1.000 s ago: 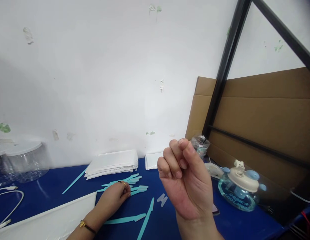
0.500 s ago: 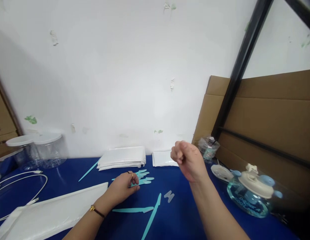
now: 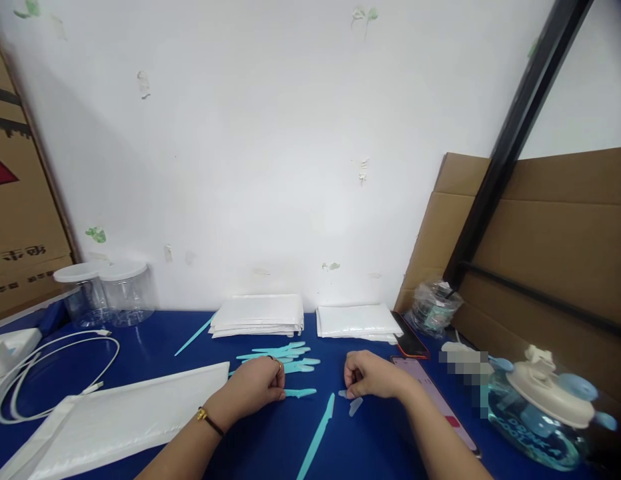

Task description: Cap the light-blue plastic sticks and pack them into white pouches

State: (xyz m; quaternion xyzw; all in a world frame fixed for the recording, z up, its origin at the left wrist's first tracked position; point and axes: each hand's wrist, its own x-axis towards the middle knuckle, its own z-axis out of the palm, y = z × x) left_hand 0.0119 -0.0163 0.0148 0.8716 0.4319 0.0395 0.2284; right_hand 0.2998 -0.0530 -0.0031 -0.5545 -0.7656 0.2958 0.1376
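Note:
My left hand point(image 3: 260, 385) is closed on a teal eyebrow razor point(image 3: 301, 393), its blade end sticking out to the right of the fingertips. Just behind that hand lies a loose pile of several teal eyebrow razors point(image 3: 285, 350). My right hand point(image 3: 367, 375) is lowered to the table, thumb and fingers pinched at a small translucent blade cap point(image 3: 343, 395). A second translucent cap point(image 3: 355, 406) lies right beside the fingertips. Between the hands, nearer me, another teal razor point(image 3: 316, 437) rests slantwise on the blue table point(image 3: 370, 453).
Two stacks of white padded mailers point(image 3: 260, 313) point(image 3: 357, 321) stand by the wall. A large white mailer point(image 3: 135, 417) and a white cable point(image 3: 113, 360) lie left, with lidded clear jars point(image 3: 127, 297) behind. At right are a phone point(image 3: 440, 400) and a water bottle point(image 3: 540, 413).
My right hand has come down from a raised fist to the small caps. My left hand has moved nearer me and taken hold of a razor that lay on the table. The view has shifted left.

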